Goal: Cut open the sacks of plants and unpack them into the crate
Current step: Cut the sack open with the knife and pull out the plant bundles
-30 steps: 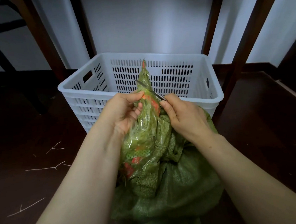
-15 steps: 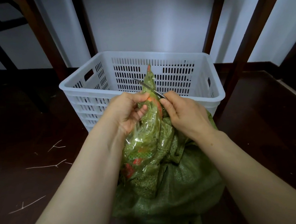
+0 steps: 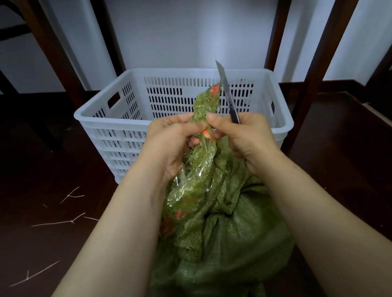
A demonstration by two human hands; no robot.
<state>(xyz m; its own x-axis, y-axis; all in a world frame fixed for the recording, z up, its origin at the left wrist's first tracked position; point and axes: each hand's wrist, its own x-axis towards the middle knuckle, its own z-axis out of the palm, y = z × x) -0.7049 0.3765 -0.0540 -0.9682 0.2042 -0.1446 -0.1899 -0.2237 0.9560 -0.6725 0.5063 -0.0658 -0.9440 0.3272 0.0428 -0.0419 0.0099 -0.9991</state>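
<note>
A green woven sack (image 3: 237, 240) stands on the floor between my forearms. Out of its mouth rises a clear plastic bag of green plants with red marks (image 3: 198, 171), its twisted neck pointing up toward the crate. My left hand (image 3: 174, 142) grips that neck. My right hand (image 3: 247, 138) grips a utility knife (image 3: 227, 91), whose blade points up just right of the bag's tip, and its thumb presses the bag's neck. The white slotted crate (image 3: 124, 120) stands behind the sack and looks empty.
Dark wooden table or chair legs (image 3: 310, 77) rise on both sides of the crate before a white wall. Thin pale twigs (image 3: 64, 221) lie on the dark floor to the left.
The knife blade swung from lying across the bag's neck, pointing left, to pointing upward on the right of the bag's tip. My hands have drawn closer together on the neck.
</note>
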